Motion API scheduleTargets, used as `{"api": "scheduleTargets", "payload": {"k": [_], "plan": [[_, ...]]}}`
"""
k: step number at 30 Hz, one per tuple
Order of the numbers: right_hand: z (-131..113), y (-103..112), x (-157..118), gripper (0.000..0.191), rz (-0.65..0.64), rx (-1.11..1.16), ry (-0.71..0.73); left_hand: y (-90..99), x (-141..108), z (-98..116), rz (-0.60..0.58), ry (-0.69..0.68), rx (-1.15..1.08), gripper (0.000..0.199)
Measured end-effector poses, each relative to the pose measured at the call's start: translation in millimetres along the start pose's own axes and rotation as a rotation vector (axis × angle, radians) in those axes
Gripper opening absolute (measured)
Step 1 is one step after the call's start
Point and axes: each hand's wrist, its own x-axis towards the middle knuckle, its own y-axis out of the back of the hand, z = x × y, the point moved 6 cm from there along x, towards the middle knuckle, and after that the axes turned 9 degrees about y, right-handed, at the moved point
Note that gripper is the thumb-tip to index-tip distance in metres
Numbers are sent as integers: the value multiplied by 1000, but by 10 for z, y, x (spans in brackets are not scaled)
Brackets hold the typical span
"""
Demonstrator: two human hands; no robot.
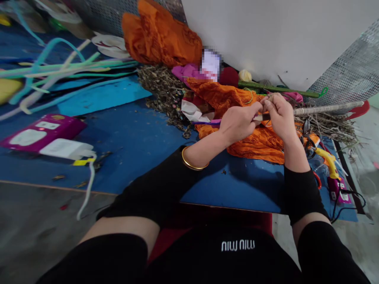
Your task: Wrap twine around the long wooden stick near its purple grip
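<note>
**Two hands meet over a wrapped stick above orange cloth**

A blue tabletop fills the middle of the view, in front of a white panel. At the back, a rolled orange cloth stands bunched; a second, printed orange cloth spreads loosely beneath the hands. Pale green, blue and lilac flexible strips sprawl across the back left. A heap of dried plant matter lies between them and the spread cloth, and a bundle of thin dry stems lies at the right.

The pale wrapped stick runs rightward from the hands, above the spread cloth and the stems. The person's left hand has its fingers curled in, pinching the stick near its left end. The right hand is bent over the stick, thumb and fingertips pressed together close to the left fingertips; what they pinch is too small to tell.

A purple box with white labels lies at the front left. At the right edge is a yellow-handled glue gun. A dark red ball sits just beside a smaller pale yellow ball at the back. A gold bangle circles the left forearm.
</note>
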Motion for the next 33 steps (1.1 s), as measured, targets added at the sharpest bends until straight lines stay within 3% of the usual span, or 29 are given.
{"api": "scheduleTargets", "payload": {"k": [4, 8, 14, 21, 24, 30, 33], "plan": [[3, -2, -1, 38, -14, 19, 2, 14, -11, -4, 24, -14, -49, 26], [16, 9, -5, 35, 2, 29, -1, 17, -12, -29, 35, 4, -136, 40], [-23, 6, 1, 34, -7, 45, 18, 26, -20, 7, 45, -77, -72, 24], [-110, 53, 25, 39, 34, 190, -27, 58, 1, -23, 46, -108, -77, 26], [-88, 319, 24, 37, 142, 291, -108, 169, 52, -98, 66, -66, -144, 28], [171, 1177, -86, 26, 277, 402, -237, 561, 194, -397, 65, 115, -129, 34], [377, 1584, -235, 20, 460, 336, -314, 784, 204, -559, 1, 188, -107, 34]]}}
